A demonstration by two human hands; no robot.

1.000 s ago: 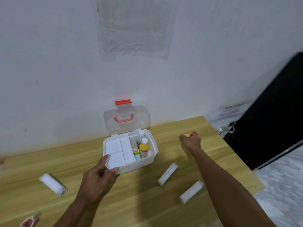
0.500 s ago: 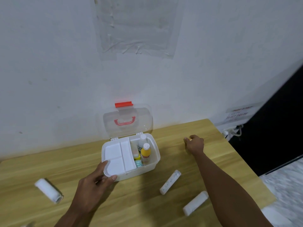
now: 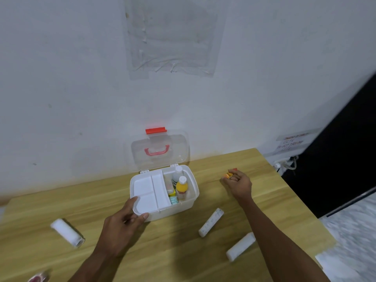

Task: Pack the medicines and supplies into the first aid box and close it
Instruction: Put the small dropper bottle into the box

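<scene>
The white first aid box (image 3: pixel 184 205) stands open on the wooden table, its clear lid (image 3: pixel 159 151) with a red latch leaning back toward the wall. Inside sit a white divider tray on the left, a yellow bottle (image 3: pixel 181 187), a white bottle (image 3: pixel 177 176) and small packets. My left hand (image 3: pixel 122 224) grips the box's front left corner. To the right of the box, my right hand (image 3: pixel 237 185) is raised slightly off the table and closed around a small orange and red item (image 3: pixel 229 174). Three white bandage rolls lie loose: one at the left (image 3: pixel 67 232), two at the right (image 3: pixel 211 221) (image 3: pixel 240 246).
A red-and-white tape roll (image 3: pixel 38 277) peeks in at the bottom left edge. The table (image 3: pixel 183 257) ends at the right, beside a dark panel (image 3: pixel 341 149) and a wall socket with cables (image 3: pixel 284 162). The wall stands close behind the box.
My right hand closed on the small orange item near the table's back right and has lifted it a little, drawing back toward the box. My left hand stays on the box corner.
</scene>
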